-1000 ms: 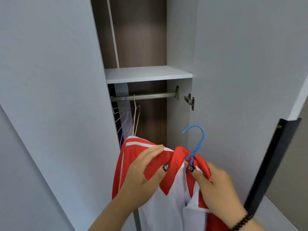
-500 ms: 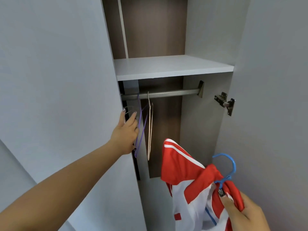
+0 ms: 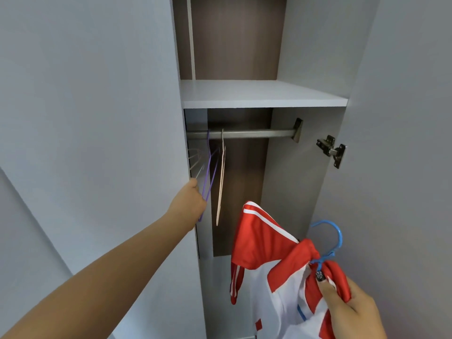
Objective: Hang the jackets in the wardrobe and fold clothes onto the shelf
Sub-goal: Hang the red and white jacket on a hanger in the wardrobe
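Note:
A red and white jacket [image 3: 264, 243] hangs on a blue hanger [image 3: 333, 237] at the lower right, in front of the open wardrobe. My right hand [image 3: 349, 311] grips the jacket's red collar and the hanger's neck, with the hook sticking up. My left hand [image 3: 192, 204] reaches into the wardrobe's left side and touches a purple hanger [image 3: 208, 177]. Its fingers are hidden behind the hand. A pale hanger [image 3: 221, 182] hangs beside the purple one on the metal rail [image 3: 256, 133].
A white shelf [image 3: 264, 94] sits above the rail with nothing on it. The left door panel [image 3: 97, 118] stands close beside my left arm. The right door carries a metal hinge [image 3: 331, 150]. More thin hangers [image 3: 195, 157] hang at the far left of the rail.
My left hand has gone deeper and lower among the hangers at the left. The view has moved closer to the wardrobe. The jacket stays low in my right hand.

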Demonstrator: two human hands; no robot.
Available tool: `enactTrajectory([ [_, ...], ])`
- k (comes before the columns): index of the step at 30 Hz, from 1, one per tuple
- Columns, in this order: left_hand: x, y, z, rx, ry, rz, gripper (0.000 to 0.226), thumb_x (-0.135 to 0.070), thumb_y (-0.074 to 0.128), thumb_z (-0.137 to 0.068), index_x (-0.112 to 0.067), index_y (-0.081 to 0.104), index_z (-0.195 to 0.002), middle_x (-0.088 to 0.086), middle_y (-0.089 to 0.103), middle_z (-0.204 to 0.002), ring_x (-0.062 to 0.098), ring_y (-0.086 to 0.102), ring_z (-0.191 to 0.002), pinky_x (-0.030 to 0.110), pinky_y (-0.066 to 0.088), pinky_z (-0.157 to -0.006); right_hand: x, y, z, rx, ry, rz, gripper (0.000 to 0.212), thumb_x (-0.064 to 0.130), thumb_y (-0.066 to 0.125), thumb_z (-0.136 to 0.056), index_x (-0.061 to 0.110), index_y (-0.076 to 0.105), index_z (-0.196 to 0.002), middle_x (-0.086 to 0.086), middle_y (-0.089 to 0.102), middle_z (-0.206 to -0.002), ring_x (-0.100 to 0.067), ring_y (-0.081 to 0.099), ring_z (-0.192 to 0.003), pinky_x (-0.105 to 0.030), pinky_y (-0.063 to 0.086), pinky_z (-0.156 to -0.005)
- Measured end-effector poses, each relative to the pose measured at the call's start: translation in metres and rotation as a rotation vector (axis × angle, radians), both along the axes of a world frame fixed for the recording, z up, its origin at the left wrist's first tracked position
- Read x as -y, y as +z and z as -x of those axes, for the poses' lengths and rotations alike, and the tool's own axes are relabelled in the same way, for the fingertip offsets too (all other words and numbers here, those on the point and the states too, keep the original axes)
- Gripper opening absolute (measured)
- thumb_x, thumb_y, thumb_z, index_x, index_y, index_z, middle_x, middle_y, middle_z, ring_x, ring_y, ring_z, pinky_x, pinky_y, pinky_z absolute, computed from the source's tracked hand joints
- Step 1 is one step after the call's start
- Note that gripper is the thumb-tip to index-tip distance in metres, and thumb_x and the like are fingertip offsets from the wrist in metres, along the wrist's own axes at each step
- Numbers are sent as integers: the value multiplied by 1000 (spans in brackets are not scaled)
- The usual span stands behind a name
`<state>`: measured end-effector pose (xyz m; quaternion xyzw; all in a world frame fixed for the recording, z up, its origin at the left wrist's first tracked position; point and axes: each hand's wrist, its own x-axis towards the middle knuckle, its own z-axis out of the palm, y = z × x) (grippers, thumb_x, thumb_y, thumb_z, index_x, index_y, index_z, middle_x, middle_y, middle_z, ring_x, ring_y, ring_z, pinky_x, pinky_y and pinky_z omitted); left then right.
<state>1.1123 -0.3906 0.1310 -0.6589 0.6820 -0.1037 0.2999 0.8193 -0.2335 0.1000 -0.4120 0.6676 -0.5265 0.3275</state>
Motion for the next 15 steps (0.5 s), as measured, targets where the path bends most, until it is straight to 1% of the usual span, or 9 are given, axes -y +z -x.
enactTrajectory([
  [1, -1, -5, 4, 22, -179, -21, 11, -23, 57, -93, -16, 66, -94, -7, 70, -95, -2, 52, -82, 11, 26, -94, -3, 0, 1, 3, 8, 6, 33, 3, 66, -86, 18, 68, -116, -4, 70, -98, -16, 61, -88, -20, 44, -81],
  [2, -8, 6, 15, 50, -190, 121, 13, -22, 60, -93, -9, 63, -92, 2, 69, -93, 11, 55, -87, 24, 30, -98, -8, 0, 2, 8, 24, 7, 34, 3, 65, -86, 17, 68, -117, -5, 70, -99, -18, 61, -90, -18, 46, -79],
  [3, -20, 14, 16, 231, -312, 198, 14, -23, 62, -92, -9, 63, -91, 4, 68, -91, 18, 56, -89, 31, 31, -100, -13, 1, 2, 34, 28, 17, 34, 3, 64, -87, 17, 68, -117, -5, 70, -98, -19, 61, -91, -20, 46, -81],
  [4, -33, 19, 16, 289, -291, 201, 14, -22, 63, -91, -9, 65, -92, 4, 68, -91, 21, 56, -91, 34, 31, -101, -19, 4, 1, 41, 39, 12, 34, 3, 64, -87, 17, 67, -118, -5, 69, -97, -19, 61, -91, -25, 45, -84],
  [5, -41, 18, 16, 347, -366, 235, 13, -22, 62, -91, -9, 66, -95, 3, 68, -92, 22, 57, -92, 36, 31, -103, -24, 6, 0, 35, 52, 15, 34, 4, 64, -87, 17, 67, -118, -5, 69, -97, -20, 61, -91, -29, 43, -87],
  [6, -50, 14, 15, 363, -375, 226, 13, -20, 62, -91, -9, 67, -97, 4, 68, -94, 23, 57, -95, 37, 30, -105, -30, 12, -3, 25, 67, 10, 34, 5, 64, -87, 17, 67, -119, -6, 69, -98, -21, 61, -92, -31, 43, -88],
  [9, -81, 16, 16, 345, -403, 281, 17, -16, 61, -92, -5, 66, -104, 8, 68, -102, 25, 56, -103, 39, 26, -110, -49, 19, -4, 26, 122, -4, 34, 7, 62, -89, 12, 64, -123, -13, 68, -105, -28, 61, -97, -35, 44, -92],
  [11, -103, 17, 16, 325, -374, 302, 16, -14, 60, -93, -4, 65, -105, 10, 67, -104, 26, 55, -105, 39, 25, -111, -65, 23, -5, 11, 157, -21, 35, 10, 60, -91, 10, 61, -125, -14, 66, -107, -28, 59, -95, -35, 43, -91],
  [15, -139, 13, 12, 315, -351, 343, 15, -10, 59, -93, -3, 65, -105, 10, 67, -106, 26, 54, -105, 38, 25, -111, -97, 27, -5, -29, 220, -45, 36, 18, 57, -93, 11, 57, -129, -13, 64, -109, -26, 57, -93, -36, 45, -91],
])
